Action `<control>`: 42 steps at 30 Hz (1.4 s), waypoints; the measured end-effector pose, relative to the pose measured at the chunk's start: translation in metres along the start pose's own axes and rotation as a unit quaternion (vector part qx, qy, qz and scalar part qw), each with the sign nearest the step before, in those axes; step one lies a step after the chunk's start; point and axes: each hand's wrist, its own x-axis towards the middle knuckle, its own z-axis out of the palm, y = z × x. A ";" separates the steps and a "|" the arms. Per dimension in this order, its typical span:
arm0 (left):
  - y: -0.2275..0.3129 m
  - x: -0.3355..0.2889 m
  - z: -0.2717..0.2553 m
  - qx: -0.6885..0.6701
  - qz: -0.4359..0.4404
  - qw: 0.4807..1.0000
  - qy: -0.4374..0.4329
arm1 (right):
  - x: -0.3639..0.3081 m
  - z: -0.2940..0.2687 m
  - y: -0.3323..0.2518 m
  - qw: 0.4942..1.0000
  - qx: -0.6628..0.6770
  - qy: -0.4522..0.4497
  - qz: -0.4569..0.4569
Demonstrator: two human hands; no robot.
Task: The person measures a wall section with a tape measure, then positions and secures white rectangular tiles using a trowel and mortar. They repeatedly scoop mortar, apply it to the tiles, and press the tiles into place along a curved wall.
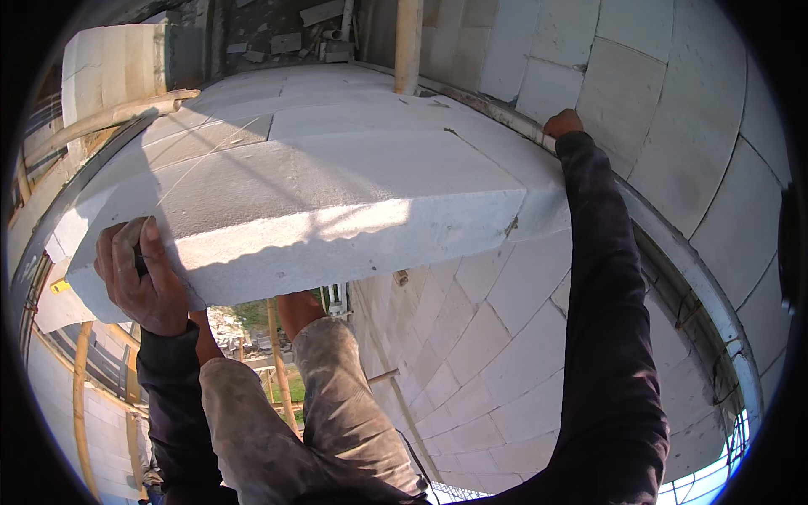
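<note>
A broad surface of pale lightweight concrete blocks [362, 177] spans the middle, its near edge partly in shadow. My left hand [143, 273] is at the near left corner, with curled fingers against the block. A dark gap or small dark thing shows between thumb and fingers; I cannot make out which. A thin pale line [202, 166] runs over the blocks close to this hand. My right arm stretches far to the right, where my right hand [564, 124] is closed on the long pale pipe [526, 124] beside the block wall [623, 101].
An upright pole [408, 46] stands at the far edge of the blocks. Bamboo poles [82, 396] are at the left. Below my legs [337, 379], a drop shows rubble and grass. Broken block pieces [286, 42] lie at the far end.
</note>
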 end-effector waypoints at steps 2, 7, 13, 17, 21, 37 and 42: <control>-0.002 -0.003 -0.013 0.037 0.006 0.999 0.003 | -0.039 -0.039 -0.071 0.996 0.074 0.041 0.017; 0.057 -0.006 -0.040 -0.102 0.053 0.992 -0.045 | -0.199 -0.154 -0.149 0.870 0.411 0.161 -0.219; 0.059 -0.069 -0.101 -0.061 0.062 0.951 -0.296 | -0.350 -0.148 -0.149 0.721 0.604 0.311 -0.134; 0.042 -0.048 -0.121 0.123 0.142 0.953 -0.239 | -0.338 -0.073 -0.105 0.661 0.615 0.420 0.089; 0.095 0.008 -0.102 0.015 0.215 0.944 -0.250 | -0.305 -0.033 -0.088 0.584 0.626 0.470 0.216; 0.457 0.097 0.389 -0.111 0.308 0.773 -0.543 | -0.286 -0.025 -0.102 0.611 0.581 0.452 0.291; 0.456 0.100 0.434 0.019 0.638 0.662 -0.393 | -0.288 -0.019 -0.083 0.496 0.690 0.461 0.258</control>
